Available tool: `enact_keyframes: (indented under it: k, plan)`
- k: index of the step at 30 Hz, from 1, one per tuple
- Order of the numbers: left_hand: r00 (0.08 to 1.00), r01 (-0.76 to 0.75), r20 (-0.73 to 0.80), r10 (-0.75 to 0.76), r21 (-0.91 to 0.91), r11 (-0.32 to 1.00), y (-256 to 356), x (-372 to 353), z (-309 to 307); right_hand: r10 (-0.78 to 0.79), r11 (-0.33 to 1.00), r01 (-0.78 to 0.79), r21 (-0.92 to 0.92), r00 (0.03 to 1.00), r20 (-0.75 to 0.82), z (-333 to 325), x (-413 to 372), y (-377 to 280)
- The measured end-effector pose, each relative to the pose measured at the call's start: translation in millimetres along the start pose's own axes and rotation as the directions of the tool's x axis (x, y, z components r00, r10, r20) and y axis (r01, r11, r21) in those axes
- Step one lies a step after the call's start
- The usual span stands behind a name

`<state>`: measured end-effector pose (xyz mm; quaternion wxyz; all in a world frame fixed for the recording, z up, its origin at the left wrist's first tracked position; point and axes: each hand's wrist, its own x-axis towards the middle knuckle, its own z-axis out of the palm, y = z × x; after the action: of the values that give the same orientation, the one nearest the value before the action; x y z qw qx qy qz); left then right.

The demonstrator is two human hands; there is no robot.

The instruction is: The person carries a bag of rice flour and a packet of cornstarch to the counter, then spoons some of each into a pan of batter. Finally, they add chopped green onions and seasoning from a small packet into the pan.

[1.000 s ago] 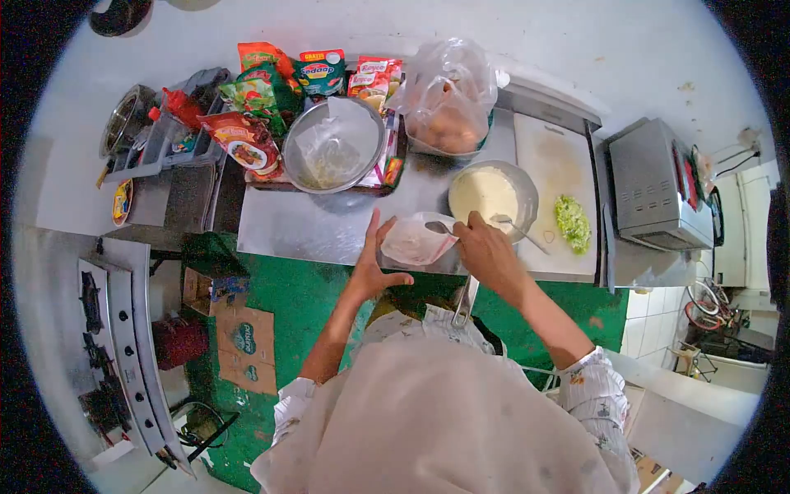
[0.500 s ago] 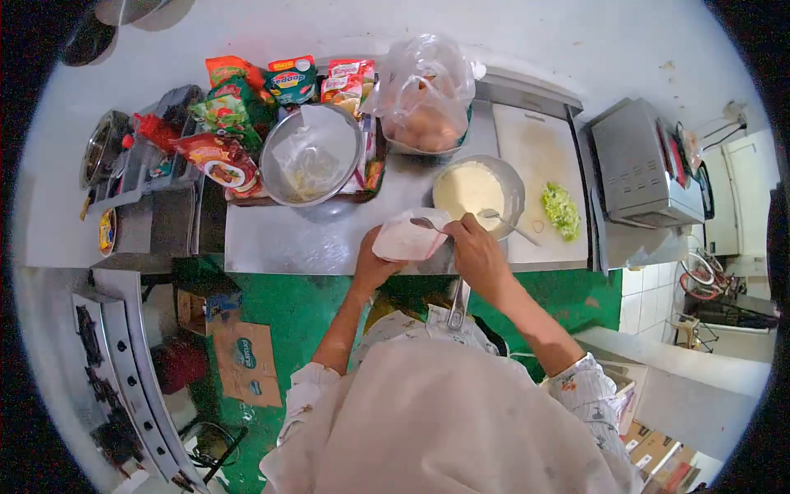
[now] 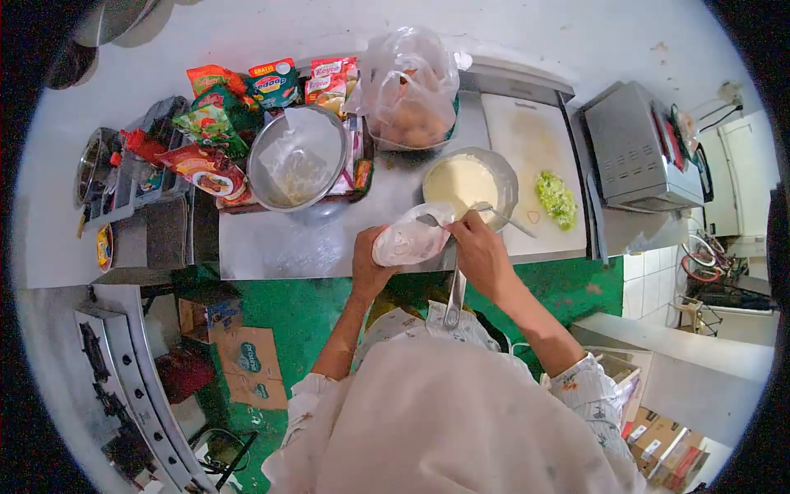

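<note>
the left hand [image 3: 372, 262] was curled round the side of the plastic bag [image 3: 405, 243], its fingers partly hidden by the film. the right hand [image 3: 482, 253] was closed in a pinch at the bag's opening, gripping what looked like a spoon [image 3: 428, 220] – its dark end sat at the mouth. the plastic bag was translucent, whitish and crumpled, its contents too blurred to tell; it was on the person's side of the mixing bowl [image 3: 512, 188], slightly left.

the mixing bowl stood on the bench [image 3: 280, 247] with a pale yellow mixture and another utensil [image 3: 512, 221] in it – right of it lay chopped greens [image 3: 556, 200] on a white board [image 3: 527, 132].
</note>
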<state>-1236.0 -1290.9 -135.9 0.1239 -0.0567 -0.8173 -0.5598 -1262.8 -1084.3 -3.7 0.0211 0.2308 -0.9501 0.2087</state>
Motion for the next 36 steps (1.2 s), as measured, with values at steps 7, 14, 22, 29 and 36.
enact_keyframes:
  k: [7, 14, 22, 29, 36]
  plan:
    - [0.991, -0.031, -0.132, 0.033, 0.021, 0.999, 11.1, 0.7, -7.0, 0.068, 0.985, -0.053, 0.165, 0.994, -0.086, -15.2, 7.3, -11.2]
    - [0.982, -0.081, -0.165, 0.094, 0.082, 0.993, 31.3, 10.5, -9.9, 0.063, 0.961, -0.042, 0.274, 0.996, -0.068, -37.2, 15.5, -6.9]
    - [0.964, -0.171, -0.181, 0.196, 0.145, 0.975, 55.6, 15.4, -4.0, 0.203, 0.767, -0.244, 0.594, 0.97, 0.137, -34.6, 9.2, 15.9]
    - [0.98, -0.106, -0.154, 0.122, 0.109, 0.988, 63.0, 14.0, 4.2, 0.284, 0.555, -0.36, 0.75, 0.93, 0.236, -42.0, 5.0, 25.4]
    - [0.993, -0.06, -0.091, 0.072, 0.129, 0.99, 81.4, 16.1, 1.5, 0.276, 0.685, -0.318, 0.656, 0.946, 0.171, -49.1, 9.0, 31.9]
